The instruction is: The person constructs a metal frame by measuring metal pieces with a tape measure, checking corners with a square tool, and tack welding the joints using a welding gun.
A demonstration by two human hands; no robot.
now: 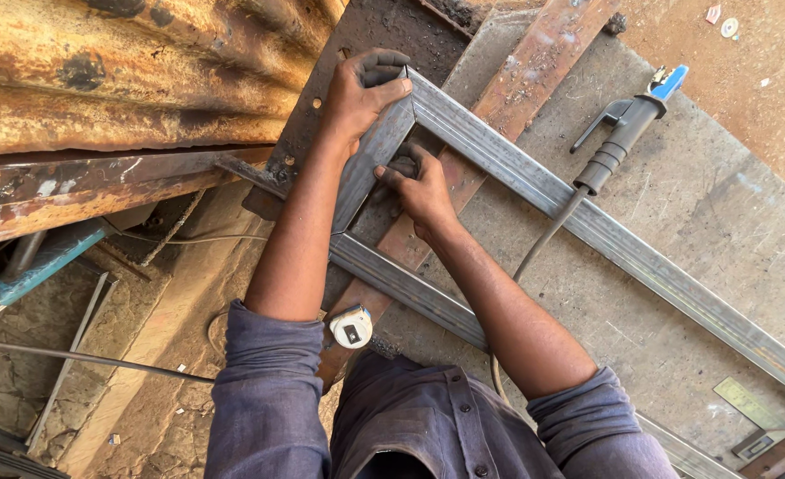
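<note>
A frame of grey steel rectangular tubes (pixel 534 182) lies on a flat metal plate on the ground. My left hand (pixel 364 93) grips the far corner of the frame, fingers curled over the top of the short tube. My right hand (pixel 419 188) sits inside that corner, fingers pressed against the inner face of the short tube; I cannot tell whether it holds anything. A rusty flat bar (pixel 534 62) runs under the frame. A small white tape measure (pixel 351 326) lies by my left elbow.
A welding electrode holder (pixel 627 129) with a blue tip and black cable lies on the plate right of the frame. Rusty corrugated sheet (pixel 126 71) and an angle iron fill the left. A metal try square (pixel 751 412) lies at bottom right. Thin rods lie at lower left.
</note>
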